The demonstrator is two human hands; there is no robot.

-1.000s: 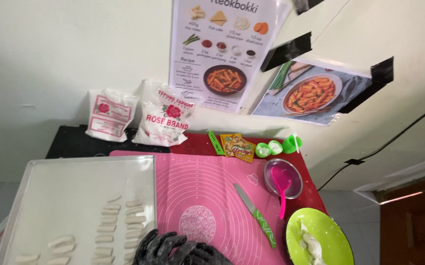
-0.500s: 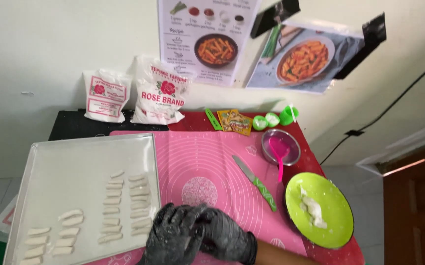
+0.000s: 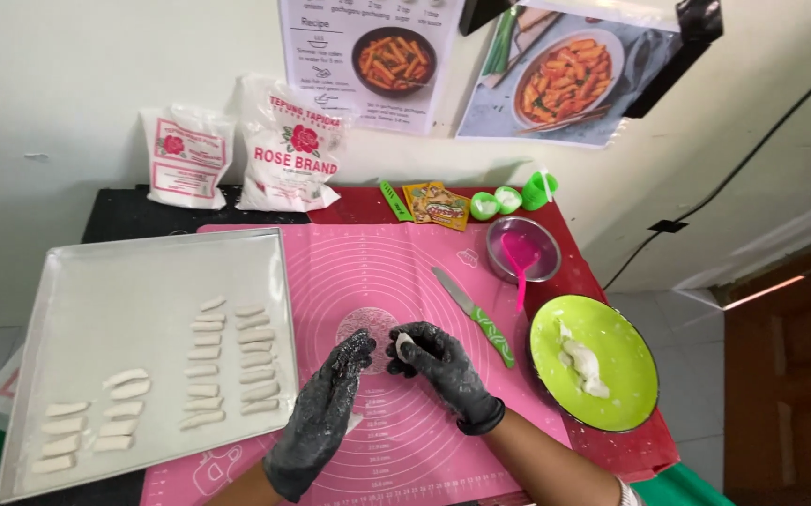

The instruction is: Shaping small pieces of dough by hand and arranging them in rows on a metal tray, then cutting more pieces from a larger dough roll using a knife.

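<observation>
- Two hands in black, flour-dusted gloves are seen over a pink silicone mat (image 3: 377, 281) that is spread on a red tabletop (image 3: 611, 450).
- A small white dough piece (image 3: 403, 343) is pinched in the curled fingers of the right hand (image 3: 438, 361), above the mat's printed circles.
- The left hand (image 3: 330, 398) is held just beside it with fingers loosely extended and nothing gripped.
- A metal tray (image 3: 96, 300) is placed at the left edge of the mat; rows of shaped white dough sticks (image 3: 237, 361) are laid on it.
- A green-handled knife (image 3: 476, 317) is laid on the mat to the right of the hands.
- A green plate (image 3: 625, 375) with dough lumps is set at the right, and a metal bowl (image 3: 522, 248) with a pink spatula behind it.
- Two flour bags (image 3: 288, 145) are leaned against a white wall, where printed food pictures (image 3: 560, 75) are taped.
</observation>
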